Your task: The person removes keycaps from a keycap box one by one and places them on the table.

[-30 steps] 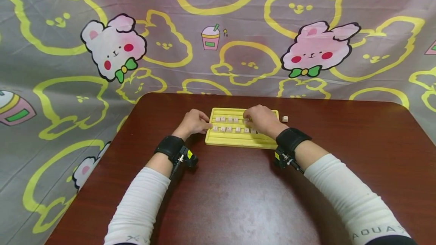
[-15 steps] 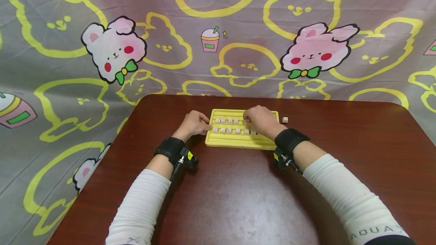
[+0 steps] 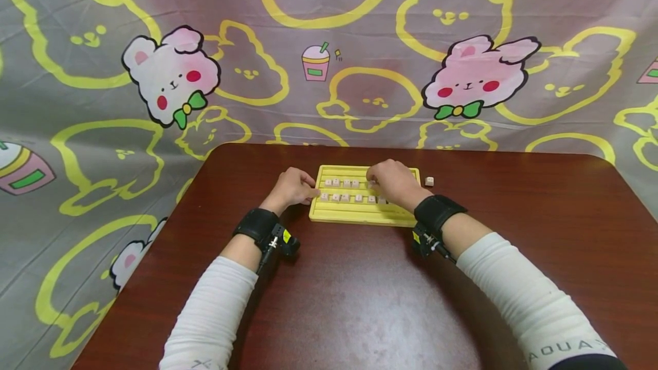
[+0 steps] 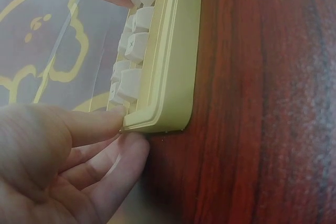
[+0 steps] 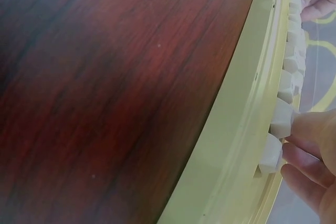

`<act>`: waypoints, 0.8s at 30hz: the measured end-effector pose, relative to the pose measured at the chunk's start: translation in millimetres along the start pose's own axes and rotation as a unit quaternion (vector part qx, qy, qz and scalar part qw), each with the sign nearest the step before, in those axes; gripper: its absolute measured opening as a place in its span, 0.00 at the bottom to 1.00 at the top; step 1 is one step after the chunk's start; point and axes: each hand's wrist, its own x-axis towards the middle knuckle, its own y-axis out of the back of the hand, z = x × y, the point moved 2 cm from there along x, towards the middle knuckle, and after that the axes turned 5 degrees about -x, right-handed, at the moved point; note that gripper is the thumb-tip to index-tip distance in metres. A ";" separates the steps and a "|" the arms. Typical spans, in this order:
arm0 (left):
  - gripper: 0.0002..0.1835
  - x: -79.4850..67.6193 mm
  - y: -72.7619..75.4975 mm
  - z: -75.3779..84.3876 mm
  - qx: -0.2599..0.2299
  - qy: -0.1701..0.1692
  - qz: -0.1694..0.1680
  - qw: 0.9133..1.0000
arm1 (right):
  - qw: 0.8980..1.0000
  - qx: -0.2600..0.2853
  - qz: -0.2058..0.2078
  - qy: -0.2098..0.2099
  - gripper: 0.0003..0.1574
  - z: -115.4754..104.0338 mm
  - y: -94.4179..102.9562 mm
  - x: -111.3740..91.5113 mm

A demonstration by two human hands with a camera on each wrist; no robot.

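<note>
A yellow ridged tray [image 3: 360,214] lies on the table, bearing two rows of small white keycaps [image 4: 137,48]. My left hand [image 3: 293,187] grips the tray's left edge, its thumb on the rim and its fingers against the side in the left wrist view. Over the right part of the tray, my right hand [image 3: 396,181] has its fingertips down at the far row. There they pinch a keycap [image 3: 371,184], mostly hidden by the fingers. In the right wrist view those fingers [image 5: 310,163] show behind the near-row keycaps [image 5: 271,153]. The hand covers the tray's right end in the head view.
One loose keycap [image 3: 429,181] lies on the brown wooden table [image 3: 349,290], just right of the tray. A patterned cloth [image 3: 370,44] hangs behind the table's far edge and along its left side.
</note>
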 end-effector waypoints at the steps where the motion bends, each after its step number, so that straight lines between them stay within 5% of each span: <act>1: 0.18 -0.1 0.1 0.1 0.001 0.000 0.000 1.000 | 1.000 0.001 0.003 0.002 0.03 0.3 0.2 -0.2; 24: 0.19 0.3 -0.1 0.9 -0.011 -0.001 -0.008 1.000 | 1.000 0.021 0.017 -0.011 0.12 30.3 18.3 -16.7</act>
